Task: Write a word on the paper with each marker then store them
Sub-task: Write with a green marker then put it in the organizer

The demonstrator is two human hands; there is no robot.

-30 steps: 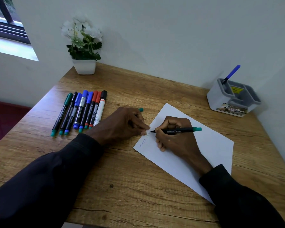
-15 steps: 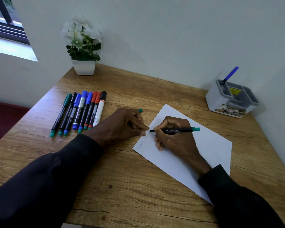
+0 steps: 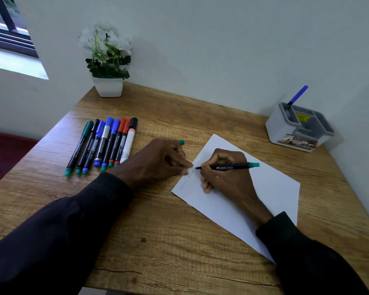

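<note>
clearly, marker (image 3: 228, 167) reads faber-castell.

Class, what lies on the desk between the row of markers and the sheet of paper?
In the head view, the left hand lies there, gripping a green cap, its fingertips at the paper's left edge.

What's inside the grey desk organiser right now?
One blue pen leans in the back-left compartment of the organiser; a yellow sticker shows in another. Compartment floors are mostly hidden by the walls.
</note>
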